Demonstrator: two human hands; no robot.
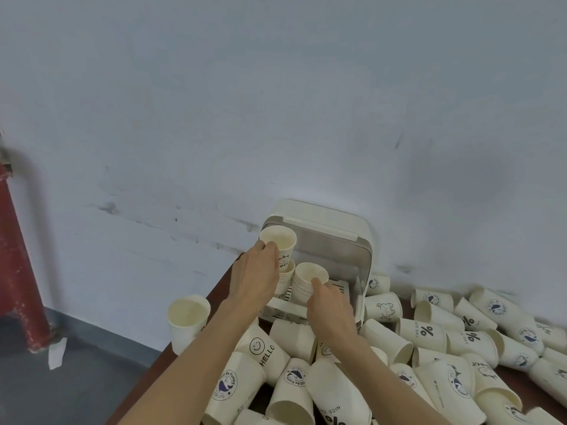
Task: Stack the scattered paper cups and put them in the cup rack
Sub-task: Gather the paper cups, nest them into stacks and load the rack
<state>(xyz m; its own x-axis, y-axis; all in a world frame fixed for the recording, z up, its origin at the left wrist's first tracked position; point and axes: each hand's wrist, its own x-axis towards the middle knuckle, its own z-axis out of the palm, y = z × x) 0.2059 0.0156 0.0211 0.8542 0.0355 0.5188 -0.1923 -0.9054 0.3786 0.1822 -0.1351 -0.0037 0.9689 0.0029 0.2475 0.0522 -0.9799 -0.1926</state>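
the left hand (256,273) grips the top cup (279,244) of a stack (283,271) standing at the left side of the rack (343,240), fingers curled over the rim. the right hand (329,305) holds a second stack (308,280) just beside it, thumb on the rim, inside the rack's open front. the rack's lid is tipped up and back, and the rack sits against the wall (276,118) at the far edge of the tabletop (221,289). little room is left between the two stacks, while the right side of the rack floor shows bare slats. one upright cup (187,322) stands near the tabletop's left edge, right by the left forearm. loose cups (429,348) lie on their sides, crowded from the rack's front across to the right, touching and overlapping. left of the tabletop the floor (61,378) is open, with a red pipe (21,271) by the wall.
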